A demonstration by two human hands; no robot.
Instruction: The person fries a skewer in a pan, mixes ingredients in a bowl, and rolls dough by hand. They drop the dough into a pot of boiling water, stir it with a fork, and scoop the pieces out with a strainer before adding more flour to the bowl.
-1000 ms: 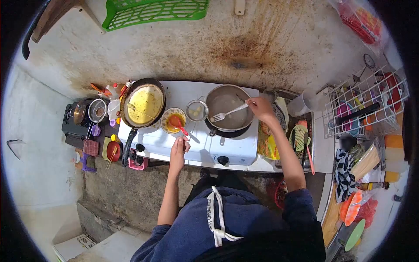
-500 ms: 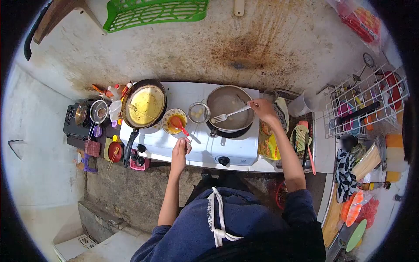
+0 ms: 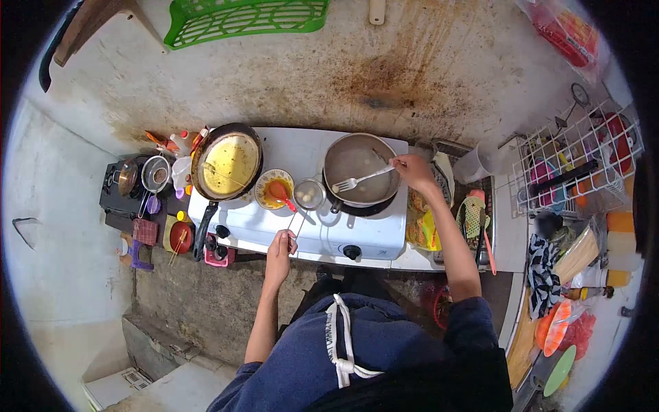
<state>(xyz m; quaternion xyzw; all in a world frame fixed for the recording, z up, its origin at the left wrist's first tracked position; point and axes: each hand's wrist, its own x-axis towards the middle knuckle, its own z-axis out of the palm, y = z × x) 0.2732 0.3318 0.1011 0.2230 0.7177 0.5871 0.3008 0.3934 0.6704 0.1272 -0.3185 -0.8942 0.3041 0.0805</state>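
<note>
My left hand [image 3: 280, 255] is closed on the wire handle of a small strainer [image 3: 309, 195], which has a few pale round pieces in its mesh. The strainer hovers between a flowered bowl [image 3: 266, 176] and a pot [image 3: 360, 154] of cloudy liquid. In my right hand [image 3: 414, 172], a fork [image 3: 367, 177] reaches over the pot, its tines near the left rim. Something small and pale sits by the tines. A red spoon [image 3: 280, 192] rests in the bowl, which holds something orange-yellow.
A frying pan [image 3: 226, 165] with yellow liquid stands on the left of the white stove [image 3: 312, 237]. Right of the stove are a yellow packet [image 3: 430, 230], a clear jug [image 3: 470, 167] and a white wire rack [image 3: 563, 172]. A green shelf [image 3: 247, 24] hangs on the wall.
The strainer has come down and toward me, and its handle now shows over the stove. My left hand has lowered slightly. The fork stays over the pot, almost unmoved.
</note>
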